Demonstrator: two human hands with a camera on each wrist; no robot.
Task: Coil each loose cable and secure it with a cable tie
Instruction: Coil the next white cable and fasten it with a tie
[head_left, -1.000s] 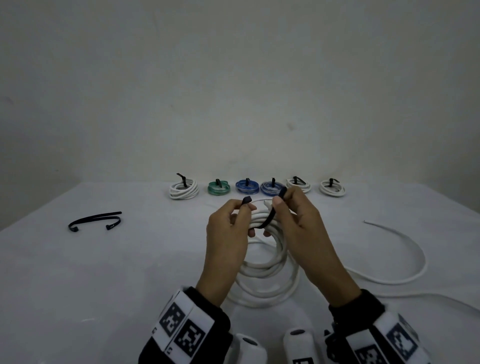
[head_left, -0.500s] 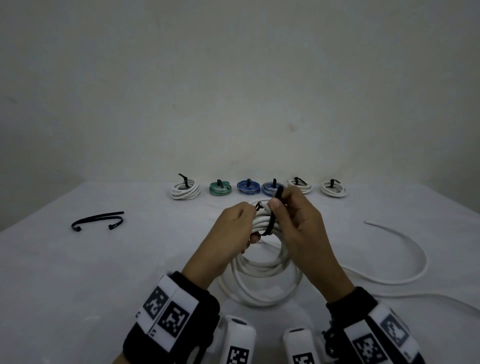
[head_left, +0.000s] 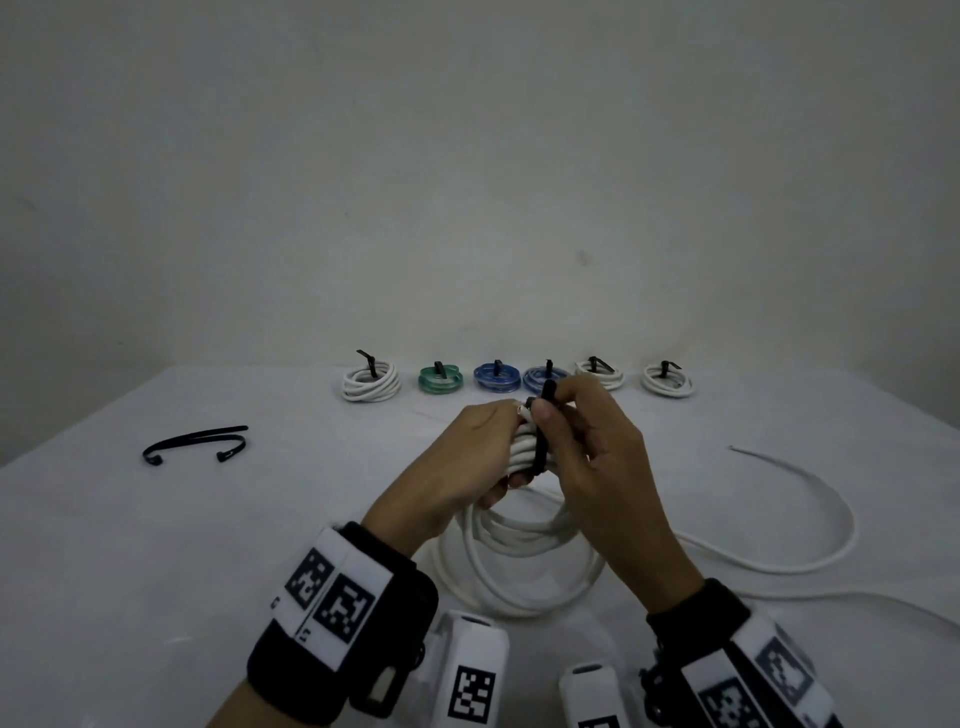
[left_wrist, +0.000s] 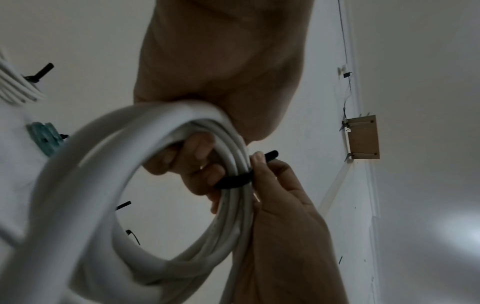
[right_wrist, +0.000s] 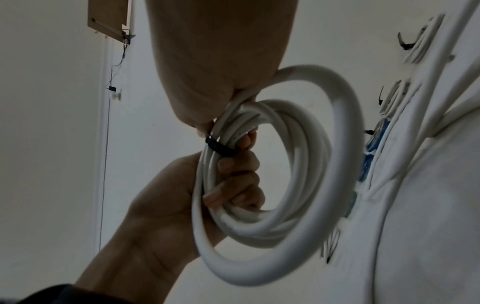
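My left hand (head_left: 470, 457) grips the coil (head_left: 524, 566), my right hand (head_left: 587, 441) pinches the tie (head_left: 541, 439), now looped round it, so cinching comes next.

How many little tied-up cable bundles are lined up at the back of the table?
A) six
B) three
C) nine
A: six small tied cable bundles sit in a row by the wall: three white, one green, two blue, each with a black tie.

The coiled white cable (head_left: 519, 566) has a smooth, slightly glossy plastic jacket; the black cable tie (head_left: 540, 447) around it looks matt plastic; the table (head_left: 156, 545) wears white cloth.
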